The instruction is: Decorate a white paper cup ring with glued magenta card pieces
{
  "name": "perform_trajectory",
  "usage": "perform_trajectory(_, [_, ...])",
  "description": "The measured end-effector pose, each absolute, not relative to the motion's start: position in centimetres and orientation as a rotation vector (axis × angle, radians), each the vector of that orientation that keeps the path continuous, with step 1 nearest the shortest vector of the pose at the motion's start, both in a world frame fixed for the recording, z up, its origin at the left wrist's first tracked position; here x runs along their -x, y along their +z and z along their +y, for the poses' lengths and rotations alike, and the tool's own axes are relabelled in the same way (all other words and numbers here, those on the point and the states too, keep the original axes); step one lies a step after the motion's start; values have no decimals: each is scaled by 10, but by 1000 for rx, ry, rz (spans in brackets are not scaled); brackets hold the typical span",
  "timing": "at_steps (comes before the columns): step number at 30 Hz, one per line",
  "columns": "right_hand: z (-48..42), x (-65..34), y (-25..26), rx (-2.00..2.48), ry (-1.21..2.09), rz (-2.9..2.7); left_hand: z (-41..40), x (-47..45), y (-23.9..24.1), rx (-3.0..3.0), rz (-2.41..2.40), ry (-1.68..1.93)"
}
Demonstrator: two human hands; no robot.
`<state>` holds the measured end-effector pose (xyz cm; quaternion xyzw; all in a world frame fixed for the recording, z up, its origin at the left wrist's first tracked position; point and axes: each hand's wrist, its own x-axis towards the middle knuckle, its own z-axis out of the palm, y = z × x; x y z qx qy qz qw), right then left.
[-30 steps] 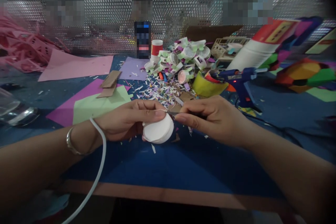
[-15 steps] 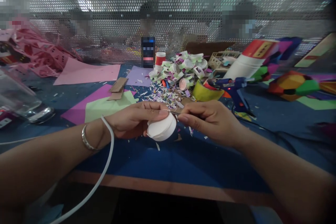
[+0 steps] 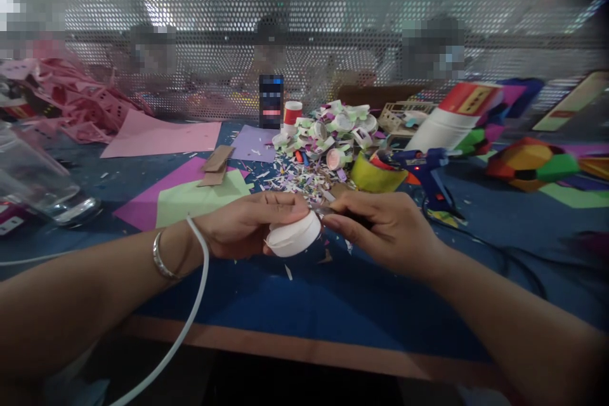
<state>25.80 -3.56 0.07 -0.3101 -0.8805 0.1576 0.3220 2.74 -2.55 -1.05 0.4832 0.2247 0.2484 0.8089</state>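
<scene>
My left hand [image 3: 247,221] pinches a round white paper cup base [image 3: 295,238] between thumb and fingers, its flat face tilted and its edge uneven. Closed around a thin metallic blade [image 3: 324,210], my right hand [image 3: 387,228] brings it against the cup base's right rim. Most of the blade's body is hidden in the fingers, so its full shape does not show. Just beyond my hands, paper scraps [image 3: 309,177] litter the blue table, and behind them lies a heap of cut cup pieces [image 3: 340,127].
A blue glue gun [image 3: 431,171] stands to the right with its black cable [image 3: 504,247]. Nearby are a yellow paper ring [image 3: 375,172] and stacked white cups [image 3: 445,130]. Coloured paper sheets [image 3: 190,203] and a clear glass [image 3: 52,184] lie left. A phone [image 3: 271,101] stands at the back.
The white cup base has tipped, so less of its flat face shows. The blade in my right hand shows more clearly at its rim. The whole view has shifted slightly.
</scene>
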Motion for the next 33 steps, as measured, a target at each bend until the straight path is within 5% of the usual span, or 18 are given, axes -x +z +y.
perform_trajectory(19, [-36,-260,2,820,458,-2308,-28,-28,-8,-1045,531,564])
perform_trajectory(33, [-29,-253,-5,923,1105,-2049,-25,-30,-16,-1742,772,600])
